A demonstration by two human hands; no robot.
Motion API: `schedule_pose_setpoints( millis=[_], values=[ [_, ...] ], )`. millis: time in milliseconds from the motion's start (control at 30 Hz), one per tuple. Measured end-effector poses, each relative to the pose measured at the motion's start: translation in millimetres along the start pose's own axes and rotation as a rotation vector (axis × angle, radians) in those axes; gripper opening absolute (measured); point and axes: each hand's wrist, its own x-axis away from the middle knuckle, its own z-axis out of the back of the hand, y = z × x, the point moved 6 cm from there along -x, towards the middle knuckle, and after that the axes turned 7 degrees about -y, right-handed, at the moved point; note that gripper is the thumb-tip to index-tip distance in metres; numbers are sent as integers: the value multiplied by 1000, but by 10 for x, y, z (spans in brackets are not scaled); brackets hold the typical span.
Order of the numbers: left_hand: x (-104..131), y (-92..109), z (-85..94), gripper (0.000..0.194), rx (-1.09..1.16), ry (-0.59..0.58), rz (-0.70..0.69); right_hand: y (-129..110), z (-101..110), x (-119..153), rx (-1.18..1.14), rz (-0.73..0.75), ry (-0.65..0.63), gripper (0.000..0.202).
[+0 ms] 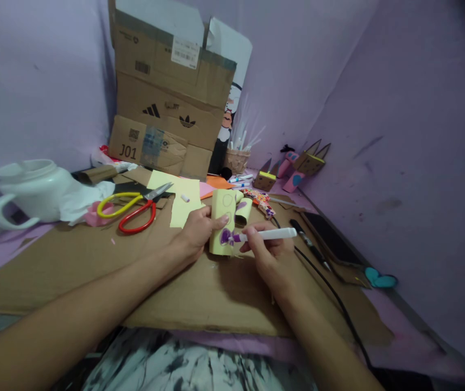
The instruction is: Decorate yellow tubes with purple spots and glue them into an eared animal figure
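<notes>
My left hand point(198, 231) is closed around a tube wrapped in yellow paper point(218, 245), its thumb lying across the front. Outlined ovals run up the paper, and the lowest one is filled with purple. In my right hand point(271, 255) is a purple marker point(275, 234) with a white barrel, its tip touching or very close to the purple patch. Just behind the held tube, a second yellow-covered tube point(245, 212) lies on its side. A small white-and-purple marker cap point(185, 198) rests on a yellow paper sheet point(180, 214).
Scissors with yellow and red handles point(137, 214) lie on the left of the cardboard sheet point(167, 309). Beyond them stands a white teapot point(39, 187). A tall cardboard box point(171, 98) leans at the back. Toward the right are a black pen point(310, 245), a cable point(333, 290) and a phone point(330, 236).
</notes>
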Motion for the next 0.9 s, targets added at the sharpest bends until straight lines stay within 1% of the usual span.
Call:
schedule_pose_setpoints(
  millis=[100, 333, 633, 900],
  values=[
    [-6, -5, 3, 22, 2, -4, -6, 5, -10, -1, -16, -5, -9, 23],
    [-22, -18, 21, 30, 6, -9, -14, -27, -20, 3, 14, 5, -25, 24],
    [-15, -9, 8, 23, 4, -11, -4, -46, -35, 4, 25, 13, -41, 23],
    [-1, -2, 0, 25, -2, -17, 0, -31, -46, 13, -1, 12, -52, 23]
  ],
)
